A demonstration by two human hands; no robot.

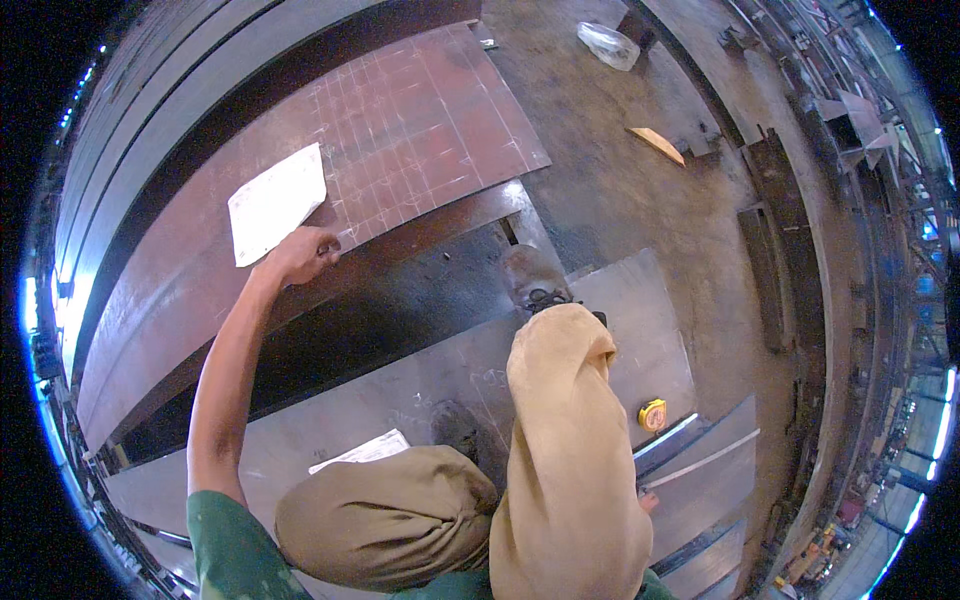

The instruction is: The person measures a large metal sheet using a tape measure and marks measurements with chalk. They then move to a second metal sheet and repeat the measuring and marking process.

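My left hand [300, 256] is over the near edge of a reddish-brown steel plate [400, 130] covered with a grid of pale marking lines. Its fingers are curled closed, and whatever they may hold is hidden. A white paper sheet [280, 205] lies on the plate against this hand, its right corner slightly raised. Only the fingertips of my right hand [649, 501] show beside my right knee, close to a thin pale strip [700, 459]; the rest is behind the leg. A yellow tape measure [652, 415] sits on grey steel right of that knee.
Another stack of papers [362, 451] lies by my left knee on a grey steel plate [640, 300]. My boot [533, 275] is beside a dark gap under the marked plate. Across the brown floor are a wooden piece [658, 146], a clear plastic bag [607, 46] and long steel beams [785, 230].
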